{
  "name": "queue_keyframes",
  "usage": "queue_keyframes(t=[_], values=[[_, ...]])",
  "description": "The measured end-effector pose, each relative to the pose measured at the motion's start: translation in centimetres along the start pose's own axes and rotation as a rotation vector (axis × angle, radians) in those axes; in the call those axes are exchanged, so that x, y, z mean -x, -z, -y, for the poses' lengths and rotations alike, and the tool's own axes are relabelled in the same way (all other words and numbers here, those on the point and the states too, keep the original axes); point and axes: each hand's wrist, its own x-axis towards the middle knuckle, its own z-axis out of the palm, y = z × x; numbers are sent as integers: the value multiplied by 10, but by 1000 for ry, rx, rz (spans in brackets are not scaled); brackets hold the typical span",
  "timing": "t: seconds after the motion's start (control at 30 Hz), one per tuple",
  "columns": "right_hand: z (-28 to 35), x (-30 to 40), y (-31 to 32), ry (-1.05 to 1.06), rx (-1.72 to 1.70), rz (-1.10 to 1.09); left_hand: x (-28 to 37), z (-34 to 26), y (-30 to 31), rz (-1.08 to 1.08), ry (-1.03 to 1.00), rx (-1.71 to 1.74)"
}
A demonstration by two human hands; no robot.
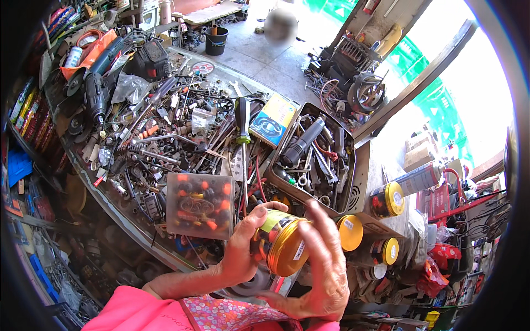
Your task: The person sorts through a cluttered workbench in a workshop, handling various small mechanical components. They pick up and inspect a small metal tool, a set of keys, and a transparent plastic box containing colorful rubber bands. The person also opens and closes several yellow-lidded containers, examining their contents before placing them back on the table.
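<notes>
My left hand grips a clear round jar with small dark and orange parts inside. The jar is tilted, its gold screw lid facing right and bearing a white written label. Around the lid's right side, my right hand has its fingers spread and blurred; whether a fingertip touches the lid I cannot tell. Just left of the jar lies a translucent plastic box of orange, black and yellow parts. Beyond the jar, a green-and-black-handled screwdriver rests on the heaped parts.
A metal tin of wrenches and a black flashlight stands beyond my hands, beside a blue-and-yellow box. More gold-lidded jars sit to the right. A cordless drill and angle grinder lie at far left.
</notes>
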Motion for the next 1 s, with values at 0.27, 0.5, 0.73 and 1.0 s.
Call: queue_keyframes(t=[0.27, 0.5, 0.73, 1.0], values=[[10, -5, 8, -225, 58, 165, 3, 1, 2, -45, -61, -85], [0, -2, 0, -117, 98, -6, 4, -5, -4, -11, 15, -5], [-6, -4, 12, 48, 114, 121, 0, -6, -1, 43, 104, 101], [-5, 8, 0, -218, -395, -674, -14, 7, 26, -10, 416, 324]])
